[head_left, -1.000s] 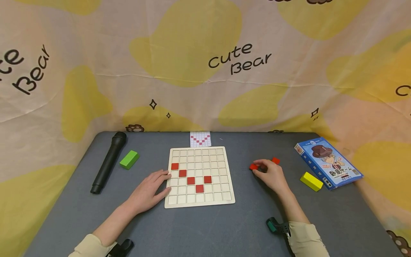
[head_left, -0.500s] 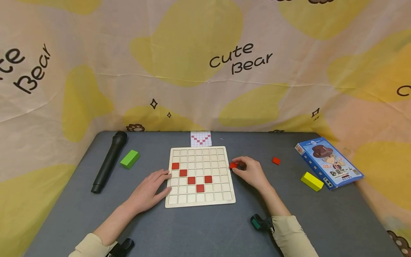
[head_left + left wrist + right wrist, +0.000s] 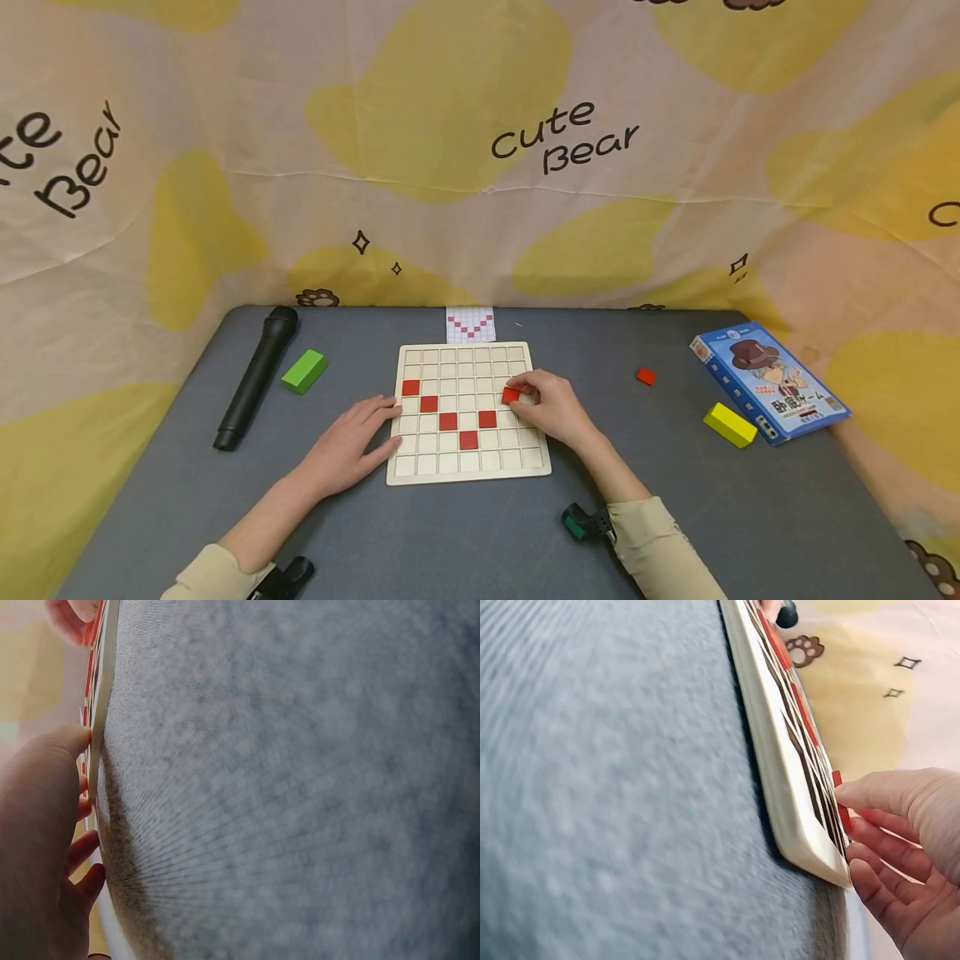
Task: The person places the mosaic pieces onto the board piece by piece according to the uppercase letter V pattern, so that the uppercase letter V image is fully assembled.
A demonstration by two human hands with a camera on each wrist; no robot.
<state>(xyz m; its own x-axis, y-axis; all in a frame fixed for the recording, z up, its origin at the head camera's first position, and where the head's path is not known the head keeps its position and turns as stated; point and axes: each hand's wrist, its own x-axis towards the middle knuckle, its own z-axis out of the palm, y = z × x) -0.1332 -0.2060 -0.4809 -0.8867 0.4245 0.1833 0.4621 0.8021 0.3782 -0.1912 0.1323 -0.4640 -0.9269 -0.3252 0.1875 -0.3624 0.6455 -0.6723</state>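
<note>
A cream grid board point(image 3: 468, 478) lies flat on the grey table, with several red square tiles point(image 3: 468, 440) set in its cells. My right hand point(image 3: 553, 408) pinches another red tile point(image 3: 510, 395) between thumb and fingers over the board's right part; the right wrist view shows this pinched tile point(image 3: 841, 801) tilted at the grid. Whether it touches a cell I cannot tell. On the board's left edge rests my left hand point(image 3: 347, 447), fingers extended, the thumb on the rim in the left wrist view. One loose red tile point(image 3: 646, 377) lies right of the board.
Behind the board stands a small pattern card point(image 3: 470, 325) with a pink V of squares. A black microphone point(image 3: 255, 379) and a green block point(image 3: 304, 372) lie at left. At right are a yellow block point(image 3: 730, 425) and a blue box point(image 3: 769, 382).
My right hand has picked a red tile off the table at right and carried it left, over the board. My left hand has stayed on the board's edge.
</note>
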